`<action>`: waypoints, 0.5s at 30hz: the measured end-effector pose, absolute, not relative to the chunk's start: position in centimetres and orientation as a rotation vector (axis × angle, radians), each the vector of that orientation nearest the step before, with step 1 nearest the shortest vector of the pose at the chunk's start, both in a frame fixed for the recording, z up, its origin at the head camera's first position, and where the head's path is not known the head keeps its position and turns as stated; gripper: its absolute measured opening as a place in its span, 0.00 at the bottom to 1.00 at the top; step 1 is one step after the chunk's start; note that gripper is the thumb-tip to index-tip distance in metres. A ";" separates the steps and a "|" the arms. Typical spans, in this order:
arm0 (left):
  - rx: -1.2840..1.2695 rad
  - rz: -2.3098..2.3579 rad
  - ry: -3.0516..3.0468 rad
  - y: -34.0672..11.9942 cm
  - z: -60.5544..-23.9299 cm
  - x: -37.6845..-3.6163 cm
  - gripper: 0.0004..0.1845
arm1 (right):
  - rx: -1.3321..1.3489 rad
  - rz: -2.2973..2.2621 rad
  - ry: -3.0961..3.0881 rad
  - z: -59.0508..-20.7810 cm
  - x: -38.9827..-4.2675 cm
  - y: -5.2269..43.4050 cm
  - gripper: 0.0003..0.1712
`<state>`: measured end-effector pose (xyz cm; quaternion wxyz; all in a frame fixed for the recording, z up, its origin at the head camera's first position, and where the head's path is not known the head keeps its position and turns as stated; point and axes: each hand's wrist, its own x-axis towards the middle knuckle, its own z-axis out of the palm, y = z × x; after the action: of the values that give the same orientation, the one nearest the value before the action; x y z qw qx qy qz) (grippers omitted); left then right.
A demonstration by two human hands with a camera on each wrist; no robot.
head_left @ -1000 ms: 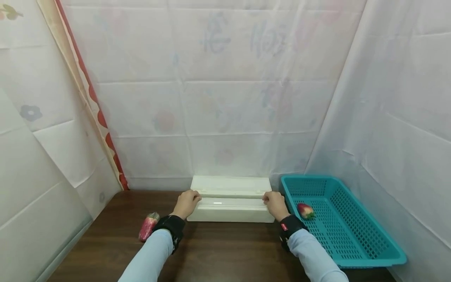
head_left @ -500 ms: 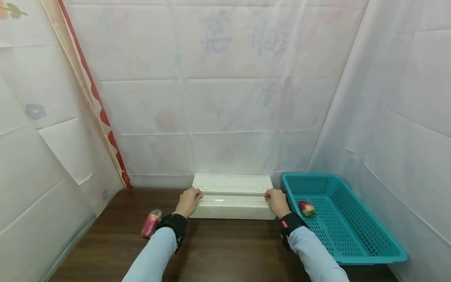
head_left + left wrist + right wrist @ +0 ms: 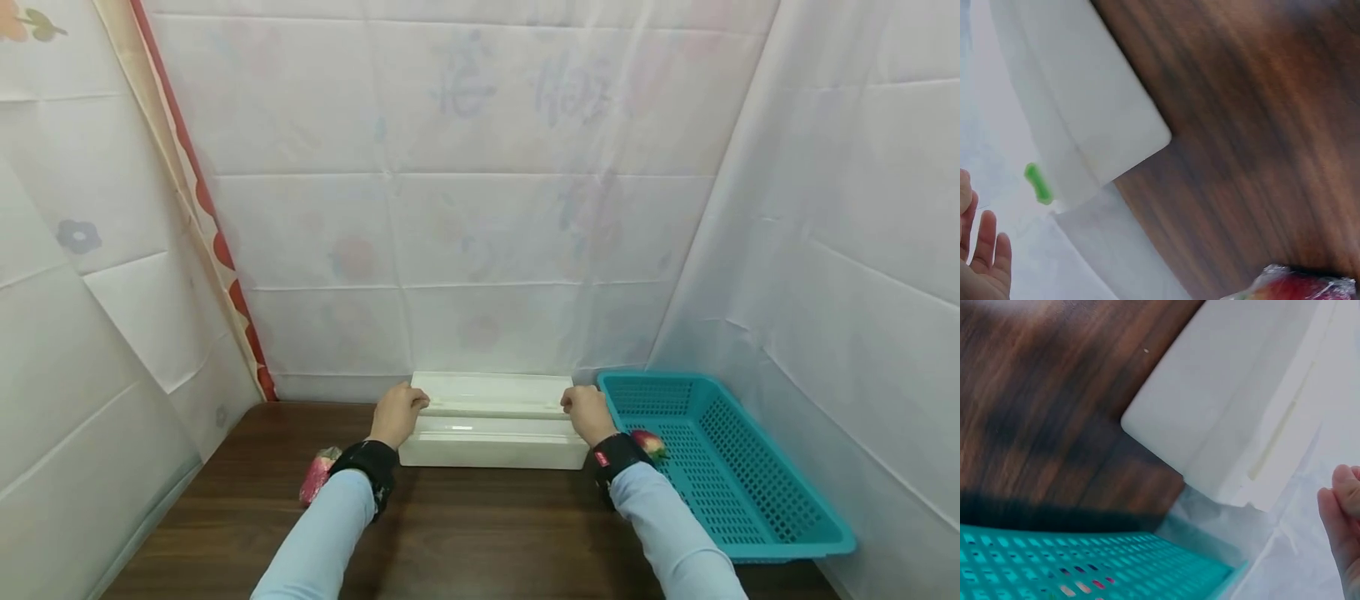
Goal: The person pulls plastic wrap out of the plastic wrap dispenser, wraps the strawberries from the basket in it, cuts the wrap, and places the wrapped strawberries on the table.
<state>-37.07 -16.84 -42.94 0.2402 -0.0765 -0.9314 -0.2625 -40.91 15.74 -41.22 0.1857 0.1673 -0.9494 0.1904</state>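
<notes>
A long white box (image 3: 491,446) lies at the back of the dark wooden table (image 3: 480,533), its lid (image 3: 495,392) raised behind it. My left hand (image 3: 397,412) holds the lid's left end and my right hand (image 3: 587,412) holds the right end, fingers curled at the lid's edge. In the left wrist view the box (image 3: 1085,106) shows a small green tab (image 3: 1038,183), with my fingertips (image 3: 985,250) at the lower left. The right wrist view shows the box's corner (image 3: 1235,412) and my fingers (image 3: 1341,519) at the right edge.
A red fruit wrapped in film (image 3: 317,475) lies on the table by my left wrist. A teal plastic basket (image 3: 750,517) stands to the right of the box with a red-and-green fruit (image 3: 651,443) inside. White cloth walls close in the back and both sides.
Both hands have shifted slightly back along the lid's ends. The lid's front edge now sits closer over the box. The view has tilted a little.
</notes>
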 end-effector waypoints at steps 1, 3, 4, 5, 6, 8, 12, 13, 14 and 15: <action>-0.204 -0.728 -2.550 -16.9 -42.7 -37.0 0.05 | 0.475 0.541 -2.672 -41.0 -40.9 15.8 0.12; -0.187 -0.750 -2.557 -17.0 -42.1 -36.9 0.06 | 0.478 0.545 -2.665 -40.6 -40.9 15.8 0.13; -0.183 -0.749 -2.560 -17.0 -41.9 -36.8 0.07 | 0.486 0.547 -2.657 -40.4 -40.8 15.8 0.13; -0.179 -0.751 -2.566 -17.1 -41.6 -36.9 0.07 | 0.493 0.556 -2.647 -40.1 -40.8 15.8 0.13; -0.180 -0.749 -2.572 -17.2 -41.4 -36.8 0.08 | 0.502 0.553 -2.634 -39.8 -40.7 15.9 0.13; -0.192 -0.753 -2.568 -17.2 -40.9 -36.8 0.08 | 0.519 0.551 -2.609 -39.4 -40.6 16.0 0.13; -0.213 -0.743 -2.554 -17.2 -39.8 -36.9 0.07 | 0.553 0.561 -2.559 -38.6 -40.5 16.5 0.13; -0.220 -0.742 -2.544 -17.2 -39.6 -36.9 0.07 | 0.558 0.563 -2.544 -38.4 -40.5 16.6 0.12; -0.221 -0.741 -2.537 -17.2 -39.3 -36.9 0.07 | 0.560 0.557 -2.531 -38.2 -40.5 16.6 0.11; -0.225 -0.740 -2.531 -17.2 -39.1 -36.9 0.07 | 0.567 0.551 -2.520 -37.9 -40.4 16.7 0.10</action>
<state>-36.92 -17.19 -39.05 0.2450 -0.0824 -0.9272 -0.2712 -40.43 16.65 -37.91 0.2477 0.2081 -0.9244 0.2021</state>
